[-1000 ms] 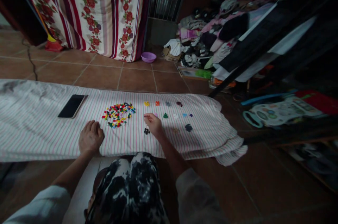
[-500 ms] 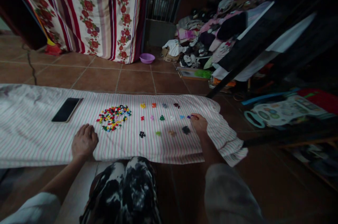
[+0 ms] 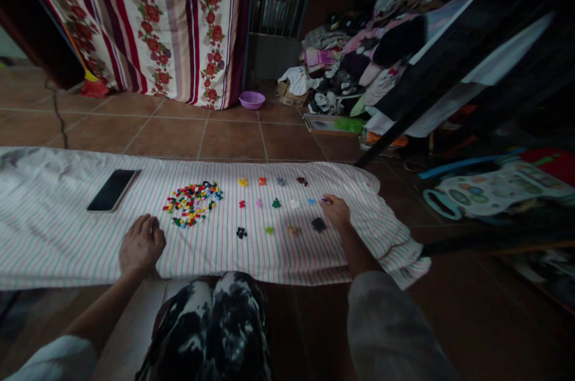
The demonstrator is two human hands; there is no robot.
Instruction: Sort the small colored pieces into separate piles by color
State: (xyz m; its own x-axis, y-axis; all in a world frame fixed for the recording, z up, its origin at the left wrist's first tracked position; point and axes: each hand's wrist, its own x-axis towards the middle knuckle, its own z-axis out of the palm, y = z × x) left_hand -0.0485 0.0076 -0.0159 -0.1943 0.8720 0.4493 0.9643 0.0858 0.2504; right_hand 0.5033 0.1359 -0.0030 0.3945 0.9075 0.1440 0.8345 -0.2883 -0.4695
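My right hand (image 3: 336, 211) is over the right end of the striped cloth (image 3: 278, 255), thumb and fingertips pinched on a small purple piece (image 3: 325, 200). Just left of those fingertips lie light blue pieces (image 3: 311, 201), and below them a dark grey pile (image 3: 318, 224). Small sorted piles stand in rows, among them yellow (image 3: 243, 181), orange (image 3: 262, 181), dark green (image 3: 276, 203) and black (image 3: 241, 232). My left hand (image 3: 142, 243) rests palm down on the cloth, fingers loosely extended and holding nothing, beside a large mixed heap of colourful pieces (image 3: 191, 202).
A dark-screened phone (image 3: 113, 190) lies at the left of the cloth. Beyond it on the tiled floor are a purple basin (image 3: 252, 99), a floral curtain (image 3: 179, 27) and a heap of clothes (image 3: 354, 63). A dark slanted post stands at the right.
My right fingertips have closed over the purple piece, with little shift of the hand. My left hand stays in place. The whole view has shifted slightly.
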